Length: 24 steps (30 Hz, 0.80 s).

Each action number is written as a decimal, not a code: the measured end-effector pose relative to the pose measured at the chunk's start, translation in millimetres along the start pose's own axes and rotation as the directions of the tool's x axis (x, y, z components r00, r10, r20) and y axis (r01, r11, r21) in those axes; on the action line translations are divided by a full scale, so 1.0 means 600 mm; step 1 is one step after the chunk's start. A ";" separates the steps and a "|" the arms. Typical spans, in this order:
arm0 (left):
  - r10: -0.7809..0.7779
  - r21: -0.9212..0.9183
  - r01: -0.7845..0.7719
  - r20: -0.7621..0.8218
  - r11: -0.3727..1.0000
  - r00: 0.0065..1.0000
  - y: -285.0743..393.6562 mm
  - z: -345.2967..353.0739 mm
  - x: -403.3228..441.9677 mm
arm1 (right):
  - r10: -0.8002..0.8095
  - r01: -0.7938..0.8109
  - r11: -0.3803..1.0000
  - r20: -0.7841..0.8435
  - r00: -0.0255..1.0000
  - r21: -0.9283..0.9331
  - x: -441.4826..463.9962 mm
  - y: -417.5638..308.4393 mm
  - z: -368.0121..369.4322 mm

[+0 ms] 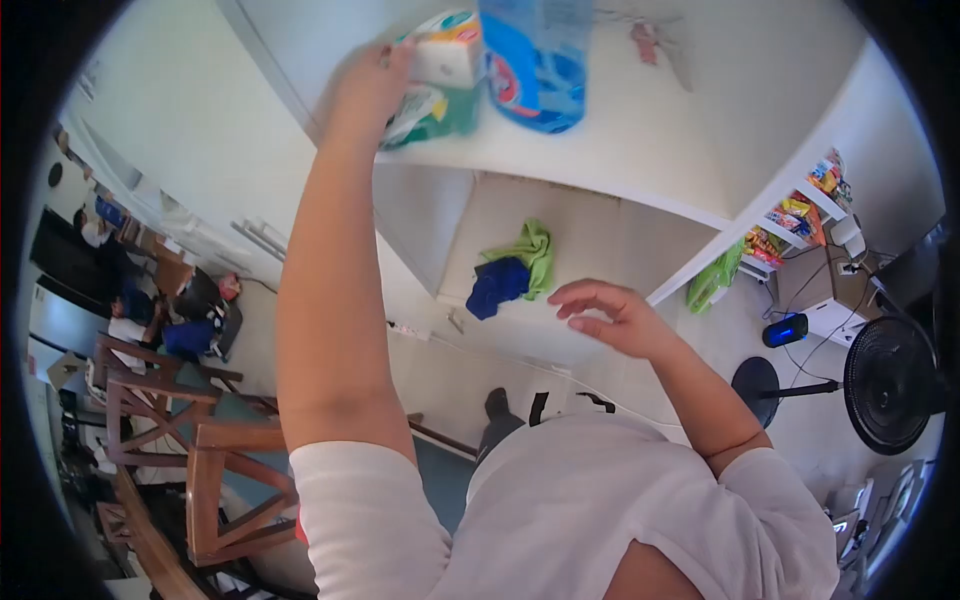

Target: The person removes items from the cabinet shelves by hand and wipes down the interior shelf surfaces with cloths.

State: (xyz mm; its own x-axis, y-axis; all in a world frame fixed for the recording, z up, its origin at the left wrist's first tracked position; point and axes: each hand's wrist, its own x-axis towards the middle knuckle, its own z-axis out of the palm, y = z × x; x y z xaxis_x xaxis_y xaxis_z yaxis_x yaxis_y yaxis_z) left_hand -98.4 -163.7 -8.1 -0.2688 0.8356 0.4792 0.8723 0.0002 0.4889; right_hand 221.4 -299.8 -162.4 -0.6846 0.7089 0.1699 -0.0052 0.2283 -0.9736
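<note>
My left hand (375, 82) reaches up to the white shelf, its fingers closed against the left end of a small white box (446, 62) with yellow and orange print. Motion blurs this hand a little, and its thumb side is partly hidden. Just below the box is a green pack (440, 115). To its right stands a clear bottle of blue liquid (540, 75) with a blue and red label. My right hand (605, 315) hovers lower down, fingers apart and holding nothing. A lime green cloth (537, 255) and a dark blue cloth (498, 285) lie in the lower compartment near it.
A small pinkish item (645, 43) is at the back right of the upper shelf (640, 150). On the right are a black fan (888, 385), cables and a rack of snack packets (795, 220). Wooden chairs (235, 490) stand at left; people are farther back.
</note>
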 end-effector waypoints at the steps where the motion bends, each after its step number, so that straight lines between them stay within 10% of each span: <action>1: 0.054 0.015 -0.053 -0.033 0.998 0.998 -0.003 -0.005 0.000 | 0.052 -0.051 0.998 -0.021 0.998 0.033 0.010 0.014 -0.001; 8: 0.175 -0.356 -0.539 -0.689 0.763 0.703 -0.038 -0.017 -0.210 | 0.381 -0.390 0.919 -0.373 0.846 0.055 0.118 0.248 -0.001; 12: 0.041 -0.413 -0.203 -0.369 0.888 0.928 -0.135 0.062 -0.390 | 0.067 -0.357 0.551 -0.386 0.920 -0.754 0.177 0.372 0.016; 15: -0.224 -0.524 0.236 0.088 0.818 0.971 -0.189 0.125 -0.516 | 0.389 -0.573 0.285 -0.453 0.802 -0.769 0.229 0.317 0.080; 19: -0.280 -0.495 0.526 0.488 0.692 0.827 -0.183 0.129 -0.616 | 0.370 -0.470 0.374 -0.336 0.866 -0.799 0.226 0.454 0.049; 24: -0.367 -0.325 0.468 0.328 0.822 0.871 -0.182 0.145 -0.627 | 0.352 -0.421 0.781 -0.232 0.907 -0.462 0.219 0.446 0.063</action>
State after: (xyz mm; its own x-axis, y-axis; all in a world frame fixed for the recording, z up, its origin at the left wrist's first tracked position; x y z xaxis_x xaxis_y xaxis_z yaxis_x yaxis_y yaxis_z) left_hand -57.0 -430.1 -305.2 -0.4201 0.9075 -0.0010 0.4580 0.2130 0.8631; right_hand 102.6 -171.1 -406.3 -0.4532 0.8782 -0.1528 0.6210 0.1880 -0.7610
